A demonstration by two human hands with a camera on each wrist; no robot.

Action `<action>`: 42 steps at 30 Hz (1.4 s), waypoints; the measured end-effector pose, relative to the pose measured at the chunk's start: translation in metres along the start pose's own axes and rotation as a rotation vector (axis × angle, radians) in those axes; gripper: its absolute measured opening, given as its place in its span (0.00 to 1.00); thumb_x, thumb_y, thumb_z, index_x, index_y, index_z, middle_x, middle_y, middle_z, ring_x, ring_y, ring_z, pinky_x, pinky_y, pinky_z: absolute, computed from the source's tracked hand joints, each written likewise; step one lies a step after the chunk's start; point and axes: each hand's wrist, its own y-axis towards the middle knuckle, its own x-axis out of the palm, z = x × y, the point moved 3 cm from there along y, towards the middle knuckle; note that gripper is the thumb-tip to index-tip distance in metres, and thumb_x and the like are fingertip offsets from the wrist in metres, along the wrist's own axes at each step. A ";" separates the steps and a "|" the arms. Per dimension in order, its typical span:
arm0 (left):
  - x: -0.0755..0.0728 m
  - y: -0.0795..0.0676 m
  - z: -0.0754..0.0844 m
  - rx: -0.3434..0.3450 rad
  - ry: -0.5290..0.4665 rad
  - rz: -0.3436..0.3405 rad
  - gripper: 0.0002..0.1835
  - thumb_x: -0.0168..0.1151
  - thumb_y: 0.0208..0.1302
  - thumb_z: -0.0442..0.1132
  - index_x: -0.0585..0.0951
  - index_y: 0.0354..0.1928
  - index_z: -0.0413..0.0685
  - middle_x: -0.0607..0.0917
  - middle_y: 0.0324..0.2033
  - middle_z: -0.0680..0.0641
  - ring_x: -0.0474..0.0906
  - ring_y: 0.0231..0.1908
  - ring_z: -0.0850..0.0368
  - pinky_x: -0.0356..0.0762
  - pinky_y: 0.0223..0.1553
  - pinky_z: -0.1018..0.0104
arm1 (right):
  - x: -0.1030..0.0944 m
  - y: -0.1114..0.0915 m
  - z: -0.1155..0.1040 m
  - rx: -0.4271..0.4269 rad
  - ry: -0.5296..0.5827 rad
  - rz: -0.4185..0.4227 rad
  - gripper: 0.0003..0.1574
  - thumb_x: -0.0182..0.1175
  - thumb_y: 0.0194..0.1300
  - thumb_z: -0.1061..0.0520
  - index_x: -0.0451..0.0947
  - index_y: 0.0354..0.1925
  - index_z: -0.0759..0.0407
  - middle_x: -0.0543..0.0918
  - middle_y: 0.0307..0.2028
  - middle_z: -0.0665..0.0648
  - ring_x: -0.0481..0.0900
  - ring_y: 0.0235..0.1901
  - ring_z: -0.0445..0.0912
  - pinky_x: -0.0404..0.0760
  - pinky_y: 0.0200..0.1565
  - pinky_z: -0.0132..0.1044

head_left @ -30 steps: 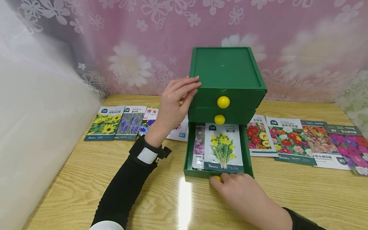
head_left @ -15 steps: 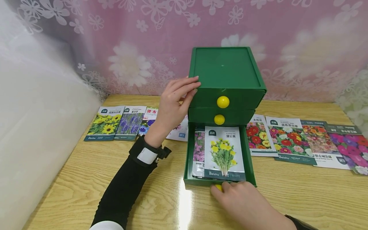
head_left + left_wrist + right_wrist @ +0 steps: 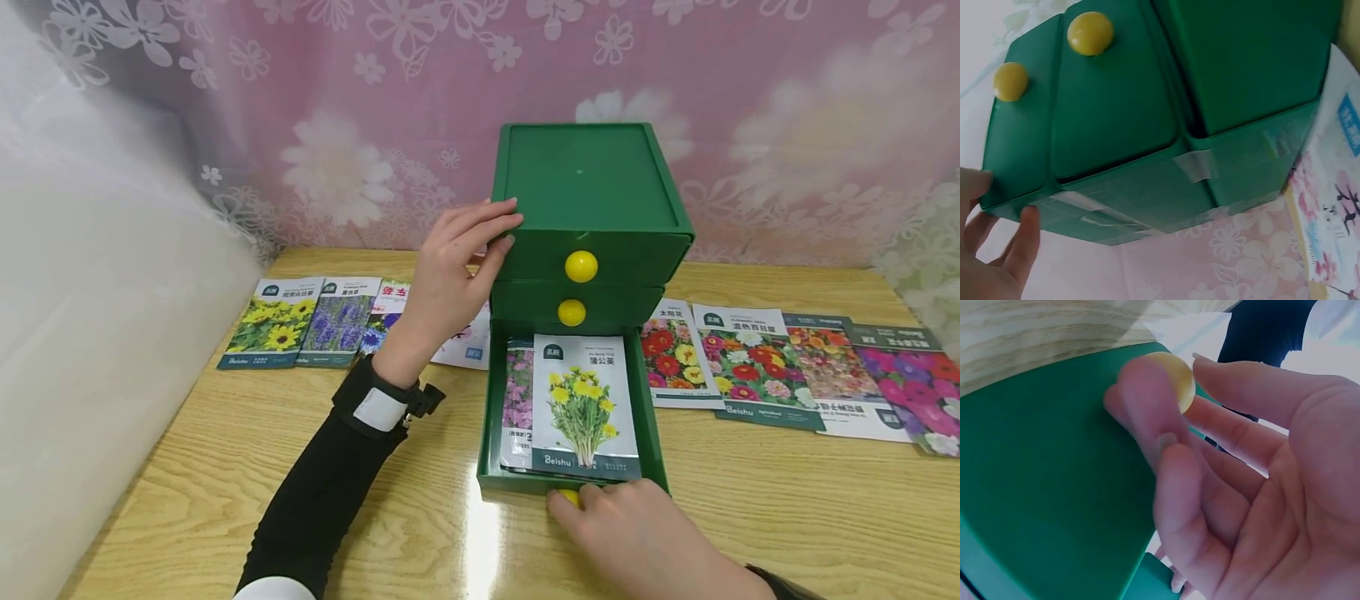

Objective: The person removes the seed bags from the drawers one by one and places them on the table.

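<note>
A green cabinet (image 3: 592, 179) of three drawers stands on the table. Its bottom drawer (image 3: 517, 484) is pulled out; the two above are closed. Inside lie a seed packet with yellow dandelions (image 3: 583, 417) and, partly under it, one with pink flowers (image 3: 517, 400). My right hand (image 3: 637, 533) grips the bottom drawer's yellow knob (image 3: 571, 497), fingers curled about it, as the knob (image 3: 1184, 381) in the right wrist view shows. My left hand (image 3: 453, 267) holds the cabinet's upper left front corner between thumb and fingers.
Left of the cabinet, several seed packets lie in a row, among them a sunflower packet (image 3: 273, 325) and a lavender one (image 3: 341, 321). More lie at the right, including a zinnia packet (image 3: 757, 362). A pink floral curtain (image 3: 375, 125) hangs behind.
My right hand has drawn the bottom drawer further out toward me, more at first and only slightly lately. More of the packets shows. The left hand has stayed in place on the cabinet.
</note>
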 end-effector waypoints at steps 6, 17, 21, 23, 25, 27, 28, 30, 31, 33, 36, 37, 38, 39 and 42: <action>-0.007 0.003 0.006 0.012 0.019 -0.038 0.15 0.60 0.72 0.37 0.83 0.57 0.42 0.79 0.61 0.45 0.75 0.53 0.51 0.73 0.46 0.63 | -0.006 -0.002 0.000 -0.025 0.026 0.044 0.22 0.65 0.64 0.38 0.80 0.44 0.51 0.73 0.19 0.45 0.61 0.16 0.34 0.60 0.17 0.30; -0.024 0.007 0.028 0.099 0.016 0.041 0.10 0.61 0.70 0.33 0.86 0.50 0.40 0.82 0.55 0.42 0.77 0.45 0.49 0.73 0.45 0.60 | -0.009 0.000 0.006 -0.039 0.059 0.020 0.11 0.69 0.58 0.59 0.81 0.40 0.48 0.71 0.20 0.42 0.60 0.18 0.35 0.60 0.17 0.30; -0.024 0.007 0.028 0.095 0.022 0.032 0.10 0.61 0.70 0.33 0.86 0.49 0.40 0.83 0.54 0.42 0.77 0.49 0.48 0.72 0.50 0.58 | -0.010 0.001 0.006 -0.037 0.037 0.076 0.13 0.69 0.56 0.63 0.82 0.40 0.49 0.72 0.20 0.43 0.60 0.18 0.34 0.60 0.18 0.30; -0.024 0.006 0.029 0.095 0.021 0.026 0.10 0.61 0.70 0.33 0.86 0.48 0.40 0.83 0.53 0.42 0.77 0.51 0.48 0.72 0.52 0.58 | -0.010 0.002 0.008 -0.029 0.032 0.083 0.14 0.69 0.56 0.63 0.82 0.41 0.49 0.74 0.21 0.44 0.61 0.18 0.34 0.61 0.19 0.29; -0.024 0.006 0.031 0.099 0.016 0.018 0.09 0.61 0.70 0.33 0.86 0.47 0.40 0.84 0.52 0.43 0.77 0.52 0.48 0.72 0.54 0.59 | -0.011 0.003 0.009 -0.024 0.028 0.096 0.14 0.70 0.57 0.63 0.82 0.42 0.50 0.76 0.22 0.45 0.62 0.18 0.34 0.62 0.19 0.29; -0.025 0.006 0.034 0.106 0.011 0.011 0.09 0.62 0.69 0.33 0.87 0.46 0.40 0.84 0.50 0.43 0.77 0.52 0.49 0.72 0.56 0.60 | -0.011 0.004 0.010 -0.022 0.014 0.118 0.15 0.70 0.56 0.64 0.82 0.42 0.51 0.78 0.23 0.46 0.62 0.18 0.34 0.62 0.19 0.28; -0.024 0.006 0.036 0.109 0.003 0.007 0.08 0.62 0.69 0.33 0.87 0.46 0.40 0.85 0.49 0.44 0.78 0.51 0.49 0.72 0.55 0.61 | -0.011 0.005 0.011 -0.021 0.006 0.131 0.15 0.70 0.56 0.64 0.82 0.41 0.51 0.78 0.23 0.46 0.63 0.18 0.34 0.62 0.19 0.28; -0.023 0.005 0.041 0.119 -0.012 -0.005 0.08 0.62 0.69 0.33 0.87 0.45 0.40 0.85 0.47 0.44 0.78 0.49 0.50 0.74 0.53 0.62 | -0.011 0.005 0.011 -0.022 -0.016 0.168 0.15 0.70 0.56 0.65 0.82 0.40 0.51 0.79 0.22 0.46 0.63 0.18 0.34 0.62 0.18 0.28; -0.022 0.005 0.044 0.125 -0.020 -0.015 0.08 0.62 0.69 0.32 0.86 0.45 0.40 0.85 0.45 0.44 0.79 0.48 0.51 0.74 0.51 0.63 | -0.011 0.005 0.012 -0.022 -0.025 0.184 0.15 0.70 0.56 0.65 0.82 0.40 0.51 0.79 0.22 0.47 0.64 0.18 0.34 0.62 0.18 0.28; -0.020 0.004 0.050 0.138 -0.047 -0.048 0.08 0.62 0.68 0.32 0.86 0.45 0.40 0.86 0.43 0.46 0.80 0.44 0.53 0.75 0.45 0.65 | -0.011 0.005 0.012 -0.021 -0.042 0.211 0.15 0.71 0.55 0.65 0.82 0.40 0.51 0.79 0.22 0.47 0.65 0.17 0.34 0.61 0.17 0.28; -0.014 0.001 0.059 0.161 -0.084 -0.133 0.07 0.62 0.69 0.33 0.86 0.45 0.41 0.86 0.39 0.48 0.79 0.38 0.57 0.74 0.38 0.68 | -0.011 0.006 0.014 -0.021 -0.055 0.238 0.15 0.71 0.55 0.65 0.82 0.39 0.50 0.78 0.22 0.46 0.65 0.17 0.34 0.61 0.17 0.28; -0.012 0.000 0.063 0.166 -0.095 -0.170 0.07 0.62 0.69 0.33 0.86 0.45 0.42 0.86 0.38 0.49 0.78 0.36 0.58 0.73 0.36 0.70 | -0.011 0.006 0.015 -0.021 -0.050 0.235 0.15 0.71 0.55 0.65 0.82 0.40 0.50 0.78 0.22 0.46 0.66 0.18 0.33 0.61 0.17 0.28; -0.009 -0.002 0.065 0.170 -0.107 -0.210 0.08 0.61 0.69 0.33 0.86 0.46 0.42 0.86 0.37 0.49 0.77 0.34 0.60 0.72 0.34 0.71 | -0.011 0.005 0.016 -0.021 -0.033 0.232 0.14 0.70 0.57 0.64 0.83 0.40 0.49 0.78 0.22 0.45 0.66 0.18 0.33 0.62 0.17 0.28; -0.008 -0.003 0.068 0.173 -0.115 -0.249 0.08 0.61 0.70 0.33 0.86 0.46 0.43 0.86 0.37 0.50 0.77 0.33 0.61 0.72 0.33 0.72 | -0.013 0.005 0.018 -0.018 -0.011 0.226 0.12 0.70 0.59 0.62 0.83 0.41 0.49 0.78 0.22 0.44 0.67 0.18 0.33 0.64 0.18 0.28; -0.002 -0.010 0.073 0.163 -0.121 -0.383 0.09 0.60 0.70 0.34 0.86 0.47 0.44 0.86 0.36 0.52 0.73 0.28 0.64 0.68 0.29 0.74 | -0.020 0.003 0.024 0.011 0.066 0.219 0.08 0.70 0.62 0.57 0.84 0.41 0.48 0.81 0.26 0.43 0.71 0.21 0.32 0.70 0.21 0.28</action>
